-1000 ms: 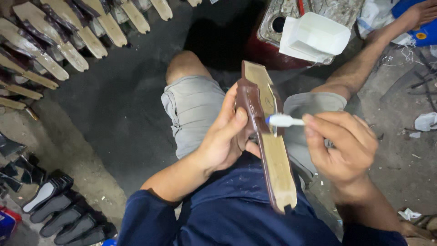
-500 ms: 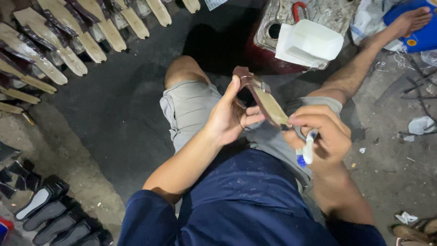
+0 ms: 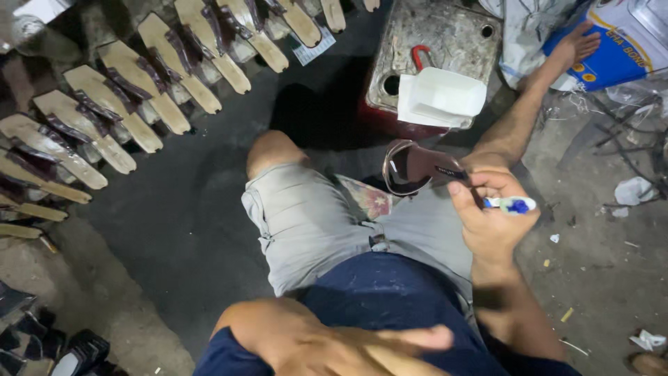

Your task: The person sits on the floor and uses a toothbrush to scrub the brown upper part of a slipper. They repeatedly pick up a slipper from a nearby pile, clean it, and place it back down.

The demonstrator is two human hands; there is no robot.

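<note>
Head view. The right hand [image 3: 490, 223] is seen above the right thigh, its fingers curled shut around a white brush with a blue handle end [image 3: 511, 205], which juts out toward the right. The same fingers also pinch the edge of a brown glossy sandal strap piece [image 3: 417, 168], held over the gap between the knees and just in front of a dented grey metal can with a red base [image 3: 431, 49]. The left hand [image 3: 355, 345] is found at the bottom edge, drawn back against the chest, fingers loosely extended and holding nothing.

On top of the metal can, toward its near edge, a white folded plastic tray [image 3: 442, 97] is noted, with a red hook-shaped handle [image 3: 419, 56] just behind it. At the top right corner, a blue and white printed sack [image 3: 626, 42] is recorded, with a bare foot [image 3: 574, 47] resting against it. Crumpled white scraps [image 3: 630, 189] lie on the floor at the right edge.

Along the top left, rows of tan wooden sandal soles with dark straps [image 3: 125, 104] are laid side by side on the dark grey floor [image 3: 174, 230]. Dark finished sandals [image 3: 42, 341] are seen at the bottom left corner. A bare band of floor is left open between the soles and the left leg in grey shorts [image 3: 306, 223].
</note>
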